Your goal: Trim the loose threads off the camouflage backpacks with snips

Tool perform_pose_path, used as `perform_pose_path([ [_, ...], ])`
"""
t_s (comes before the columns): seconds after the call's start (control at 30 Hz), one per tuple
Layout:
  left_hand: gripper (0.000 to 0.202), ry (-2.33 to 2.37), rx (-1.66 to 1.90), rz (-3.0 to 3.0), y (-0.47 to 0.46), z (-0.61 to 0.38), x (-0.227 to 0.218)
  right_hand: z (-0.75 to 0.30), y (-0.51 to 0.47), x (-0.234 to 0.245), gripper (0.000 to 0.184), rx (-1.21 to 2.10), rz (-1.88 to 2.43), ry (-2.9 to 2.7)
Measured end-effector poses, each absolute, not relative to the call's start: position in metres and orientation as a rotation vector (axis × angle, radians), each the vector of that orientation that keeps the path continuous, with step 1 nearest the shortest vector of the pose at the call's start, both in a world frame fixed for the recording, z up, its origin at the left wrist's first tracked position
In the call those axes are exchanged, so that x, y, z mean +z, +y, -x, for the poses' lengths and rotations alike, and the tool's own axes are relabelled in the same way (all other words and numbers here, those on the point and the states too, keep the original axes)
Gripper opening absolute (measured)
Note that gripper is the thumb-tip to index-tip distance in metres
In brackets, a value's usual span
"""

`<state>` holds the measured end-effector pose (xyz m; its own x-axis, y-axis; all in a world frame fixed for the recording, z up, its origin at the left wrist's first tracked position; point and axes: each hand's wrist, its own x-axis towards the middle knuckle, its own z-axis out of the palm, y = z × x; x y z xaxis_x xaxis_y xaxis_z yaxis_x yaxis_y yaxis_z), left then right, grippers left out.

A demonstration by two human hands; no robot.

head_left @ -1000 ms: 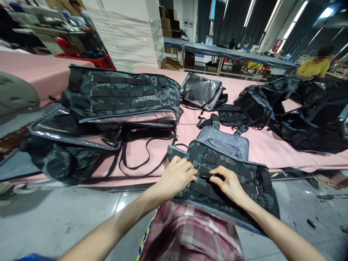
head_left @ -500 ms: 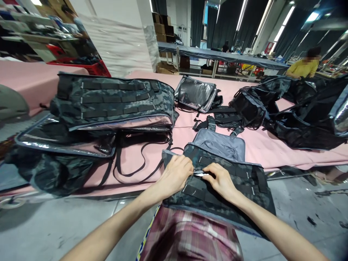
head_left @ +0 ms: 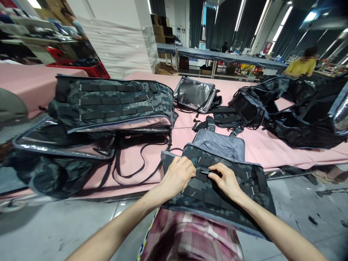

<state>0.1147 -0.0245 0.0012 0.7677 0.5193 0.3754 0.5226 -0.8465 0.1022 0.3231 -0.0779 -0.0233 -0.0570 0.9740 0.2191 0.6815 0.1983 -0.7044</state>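
A dark camouflage bag panel (head_left: pixel 228 192) with black webbing straps and grey edging lies over the table's near edge and my lap. My left hand (head_left: pixel 178 174) is closed in a pinch against its webbing; what the fingers grip is too small to make out. Just to the right, my right hand (head_left: pixel 224 179) is closed on small thread snips (head_left: pixel 204 171), whose metal blades point toward the left fingertips. The snips lie close over the panel's upper strap. Behind the panel spreads a grey-lined flap (head_left: pixel 220 143).
On the pink-covered table (head_left: pixel 187 127), stacked camouflage bags (head_left: pixel 114 98) stand at left with loose straps (head_left: pixel 141 170). A silver-lined bag (head_left: pixel 194 93) lies farther back, and more black bags (head_left: pixel 301 123) at right. A person in yellow (head_left: pixel 300 67) is beyond them.
The snips and my right hand have shifted slightly right, and the blades' bright glint has turned dark. My left hand stays pinched at nearly the same spot.
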Motion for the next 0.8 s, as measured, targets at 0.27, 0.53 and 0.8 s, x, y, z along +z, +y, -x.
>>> perform_pose_path([
  [0.27, 0.021, -0.91, -0.669, 2.942, -0.027, -0.116, -0.001, -0.302, -0.07, -0.022, 0.009, 0.387, 1.432, -2.076],
  [0.53, 0.042, -1.857, -1.269, 2.944, -0.01, -0.045, -0.014, -0.32, -0.078, -0.018, 0.013, 0.509, 1.48, -1.912],
  [0.8, 0.059, -1.9, -1.168, 3.308, -0.106, -0.011, -0.096, -0.322, 0.001, 0.014, 0.034, 0.503, 1.586, -1.585],
])
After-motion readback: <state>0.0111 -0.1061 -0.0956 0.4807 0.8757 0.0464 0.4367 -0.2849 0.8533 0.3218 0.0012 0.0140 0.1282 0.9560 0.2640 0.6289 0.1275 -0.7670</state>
